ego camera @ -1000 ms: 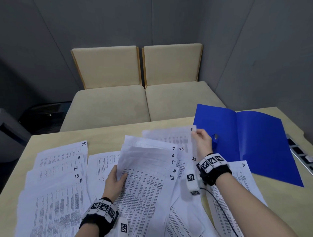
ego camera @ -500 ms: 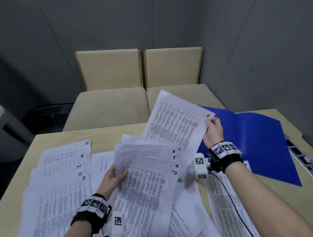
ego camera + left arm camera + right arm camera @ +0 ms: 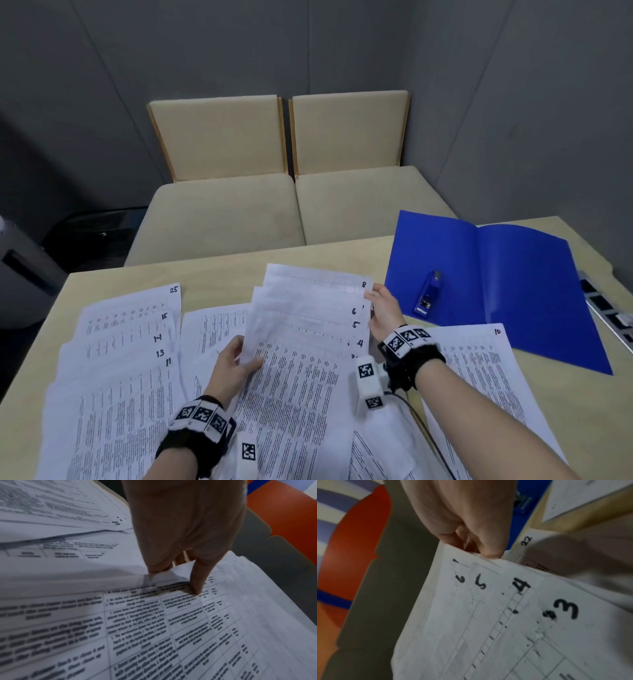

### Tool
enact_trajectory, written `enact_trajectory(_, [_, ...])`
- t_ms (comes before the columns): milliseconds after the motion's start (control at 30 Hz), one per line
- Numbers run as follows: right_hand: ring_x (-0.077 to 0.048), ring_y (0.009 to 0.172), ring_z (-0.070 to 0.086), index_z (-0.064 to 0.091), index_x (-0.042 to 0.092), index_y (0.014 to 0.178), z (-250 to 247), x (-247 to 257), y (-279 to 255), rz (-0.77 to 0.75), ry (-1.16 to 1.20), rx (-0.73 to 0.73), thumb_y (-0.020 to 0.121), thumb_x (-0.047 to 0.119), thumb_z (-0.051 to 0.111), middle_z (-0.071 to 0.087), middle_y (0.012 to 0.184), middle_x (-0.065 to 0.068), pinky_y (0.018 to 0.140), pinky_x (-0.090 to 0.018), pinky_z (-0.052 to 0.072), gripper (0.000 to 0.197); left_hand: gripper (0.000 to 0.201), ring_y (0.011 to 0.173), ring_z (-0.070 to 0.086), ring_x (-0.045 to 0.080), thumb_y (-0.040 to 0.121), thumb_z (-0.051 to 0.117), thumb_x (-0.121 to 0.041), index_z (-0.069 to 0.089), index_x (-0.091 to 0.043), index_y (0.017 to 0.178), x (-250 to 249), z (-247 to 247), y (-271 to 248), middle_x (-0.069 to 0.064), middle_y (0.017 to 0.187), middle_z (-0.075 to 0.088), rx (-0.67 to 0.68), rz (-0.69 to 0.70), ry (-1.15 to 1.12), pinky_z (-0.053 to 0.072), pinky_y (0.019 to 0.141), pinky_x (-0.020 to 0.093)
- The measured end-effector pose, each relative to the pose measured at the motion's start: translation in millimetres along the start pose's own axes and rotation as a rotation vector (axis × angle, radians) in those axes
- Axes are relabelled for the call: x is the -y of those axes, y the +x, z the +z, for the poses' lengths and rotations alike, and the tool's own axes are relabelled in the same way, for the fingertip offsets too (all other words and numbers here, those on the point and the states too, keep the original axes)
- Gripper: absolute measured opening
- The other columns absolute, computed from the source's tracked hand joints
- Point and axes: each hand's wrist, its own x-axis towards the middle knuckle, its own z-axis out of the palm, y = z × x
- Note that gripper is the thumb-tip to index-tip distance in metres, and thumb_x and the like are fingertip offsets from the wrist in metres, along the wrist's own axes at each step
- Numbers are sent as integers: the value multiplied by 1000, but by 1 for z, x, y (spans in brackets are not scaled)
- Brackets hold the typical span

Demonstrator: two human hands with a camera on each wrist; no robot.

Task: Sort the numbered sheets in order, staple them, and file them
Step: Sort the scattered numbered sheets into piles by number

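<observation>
Fanned stack of sheets (image 3: pixel 308 339), numbered 3 to 8, mid-table, raised off the other papers. Left hand (image 3: pixel 233 370): thumb on top, fingers under, pinching the stack's left edge. Right hand (image 3: pixel 385 315): fingers curled, pinching the stack's far right corner. Stapler (image 3: pixel 428 293) lies on the open blue folder (image 3: pixel 513 291), far right. Sheet 10 (image 3: pixel 479 377) near right; sheets 11–25 (image 3: pixel 120 359) left.

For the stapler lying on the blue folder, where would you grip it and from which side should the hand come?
Grip the stapler across its long narrow body, near the middle, thumb on one side and fingers on the other, coming from above with the right hand, which is nearest. It lies flat on the open blue folder, lengthwise away from the person, both long sides free. The right hand now holds sheets.
</observation>
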Motion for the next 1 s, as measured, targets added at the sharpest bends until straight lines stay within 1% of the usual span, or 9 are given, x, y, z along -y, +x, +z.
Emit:
enact_trajectory(100, [-21, 70, 52, 48, 12, 80, -2, -5, 2, 49, 37, -9, 95, -3, 42, 54, 80, -8, 69, -34, 43, 22, 23, 83, 68, 32, 83, 65, 3, 53, -6, 101, 2, 1, 3, 14, 100, 66, 4, -35, 23, 56, 67, 37])
enact_trajectory(233, [-17, 67, 52, 52, 14, 87, -6, -8, 5, 98, 122, -16, 96, 1, 44, 57, 83, -6, 53, -25, 46, 18, 23, 84, 66, 33, 83, 64, 5, 55, -3, 103, 0, 1, 6, 18, 98, 67, 12, -61, 57, 55, 73, 40])
enact_trajectory(333, [-22, 86, 60, 62, 13, 101, -10, -9, 1, 148, 231, 76, 97, 24, 51, 65, 94, -6, 73, -34, 52, 17, 23, 86, 67, 36, 82, 63, 7, 55, -2, 102, -1, 1, 6, 20, 94, 68, 8, -72, 47, 55, 78, 44])
enact_trajectory(400, [-18, 72, 62, 64, 13, 108, -13, -11, -6, 151, 141, 139, 95, 37, 52, 68, 81, 0, 67, -33, 51, 30, 22, 85, 66, 35, 82, 63, 8, 55, -3, 99, -1, 2, 4, 17, 92, 68, 1, -60, 44, 54, 76, 42])
enact_trajectory(467, [-16, 61, 56, 54, 16, 113, -16, -21, -8, 35, -46, 64, 92, 31, 57, 64, 82, -1, 57, -29, 46, 26, 22, 85, 66, 34, 83, 62, 9, 55, -4, 99, 1, 4, 1, 17, 92, 68, 4, -47, 18, 54, 77, 42])
enact_trajectory(567, [-22, 79, 59, 50, 33, 98, -19, -32, -9, -222, -195, -102, 85, 24, 59, 62, 103, -5, 74, -40, 49, 19, 22, 88, 66, 37, 83, 61, 10, 55, -3, 99, 4, 4, 0, 18, 93, 68, 6, -43, 18, 54, 81, 47])
enact_trajectory(667, [-18, 91, 58, 55, 26, 92, -17, -28, -22, -366, -383, -114, 87, 18, 57, 60, 96, 8, 85, -34, 46, 10, 23, 89, 66, 38, 83, 61, 9, 56, -6, 100, 5, 3, -2, 18, 94, 69, 31, -38, 16, 54, 83, 50])
enact_trajectory(900, [-18, 86, 56, 56, 18, 102, -19, -16, -36, -291, -499, -155, 89, 16, 57, 61, 93, 1, 69, -23, 43, 13, 33, 93, 67, 31, 84, 60, 8, 54, -7, 113, -4, -7, -5, 15, 104, 68, 152, -37, 4, 55, 73, 33])
enact_trajectory(1000, [-17, 86, 54, 58, 14, 99, -16, -15, -41, -314, -535, -162, 89, 13, 58, 60, 93, -3, 73, -24, 41, 10, 35, 92, 68, 28, 85, 60, 8, 54, -9, 115, -8, -12, -4, 14, 104, 69, 184, -34, -11, 57, 68, 27])
